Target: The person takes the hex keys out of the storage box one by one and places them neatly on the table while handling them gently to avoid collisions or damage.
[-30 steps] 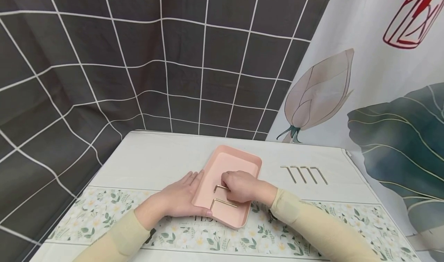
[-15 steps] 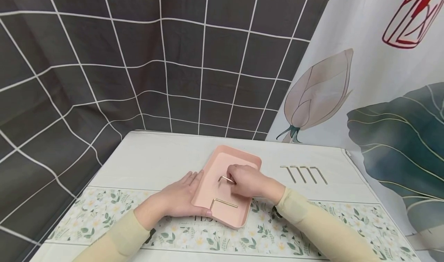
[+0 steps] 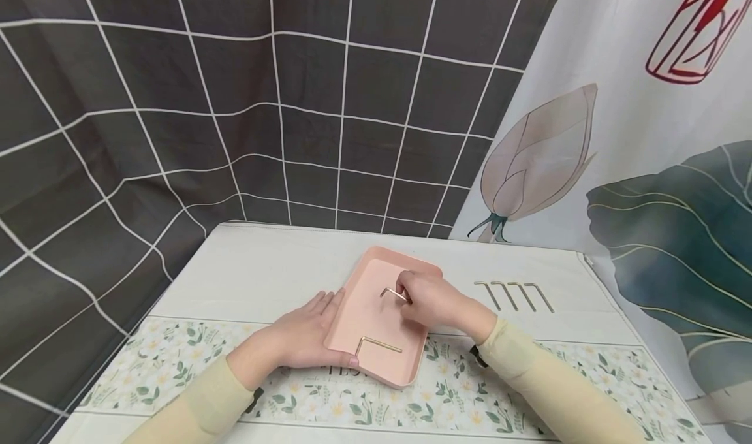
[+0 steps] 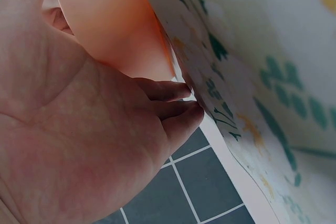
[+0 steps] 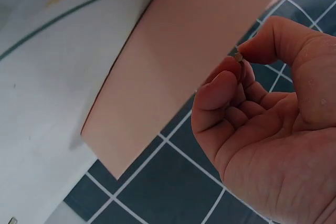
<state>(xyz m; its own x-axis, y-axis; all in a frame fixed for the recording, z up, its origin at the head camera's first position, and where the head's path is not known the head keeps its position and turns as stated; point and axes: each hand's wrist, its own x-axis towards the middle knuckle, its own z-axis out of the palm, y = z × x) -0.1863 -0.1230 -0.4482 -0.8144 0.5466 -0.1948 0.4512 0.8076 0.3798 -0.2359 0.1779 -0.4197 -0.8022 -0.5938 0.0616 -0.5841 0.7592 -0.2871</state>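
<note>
A pink tray [image 3: 376,274] lies at an angle on the table. My left hand [image 3: 302,333] rests along its left side with fingers extended, thumb at the near corner; the left wrist view shows the palm [image 4: 79,129] beside the tray wall [image 4: 115,19]. Above the tray, my right hand [image 3: 431,300] pinches a bent metal rod [image 3: 395,293] between thumb and fingers. In the right wrist view the hand [image 5: 262,108] shows only the rod's end [image 5: 238,56]. Another L-shaped rod [image 3: 380,344] lies in the tray's near part.
Several L-shaped metal rods [image 3: 514,296] lie in a row on the table, right of the tray. A floral band [image 3: 458,392] crosses the white tablecloth [image 3: 264,254]. Behind the table hang a dark grid curtain [image 3: 311,130] and a white patterned one.
My right hand has moved up and to the right across the tray, carrying the pinched rod away from the one lying there. The left hand has stayed in place.
</note>
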